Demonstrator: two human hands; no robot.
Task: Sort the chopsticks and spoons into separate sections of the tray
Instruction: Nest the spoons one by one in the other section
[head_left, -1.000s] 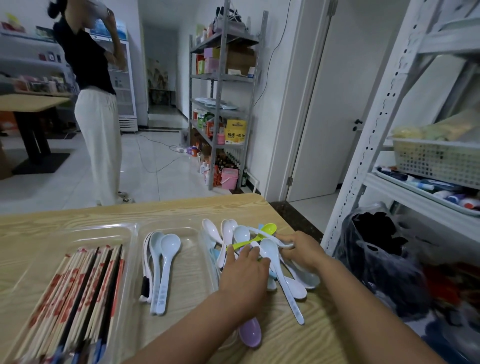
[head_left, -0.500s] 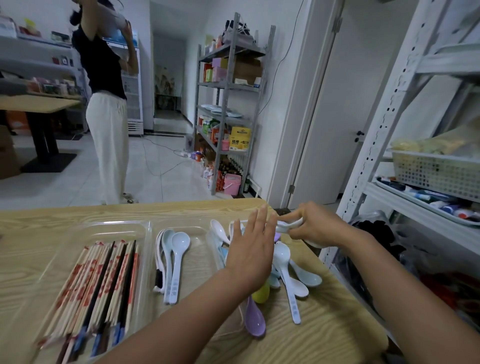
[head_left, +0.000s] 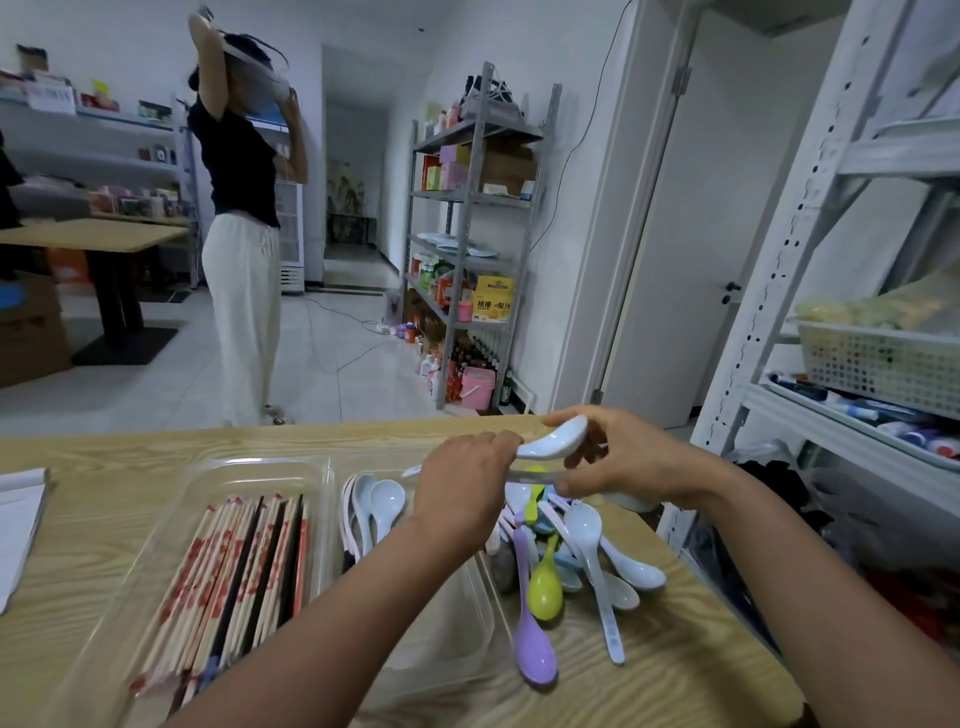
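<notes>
We see both hands over the tray (head_left: 332, 470); right hand (head_left: 618, 457) fingers curl round a white spoon (head_left: 553, 441); left hand (head_left: 462, 483) pinches its handle; chopsticks (head_left: 234, 571) lie in the left section

We've got both forearms reaching forward, hands close together: right hand (head_left: 621, 457) pinches a white spoon (head_left: 553, 441) (fingers curled around the bowl end), left hand (head_left: 465, 480) grips its handle end.

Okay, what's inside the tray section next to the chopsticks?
A few pale spoons lie at the far end of that tray section. The left hand and forearm cover part of it.
</notes>
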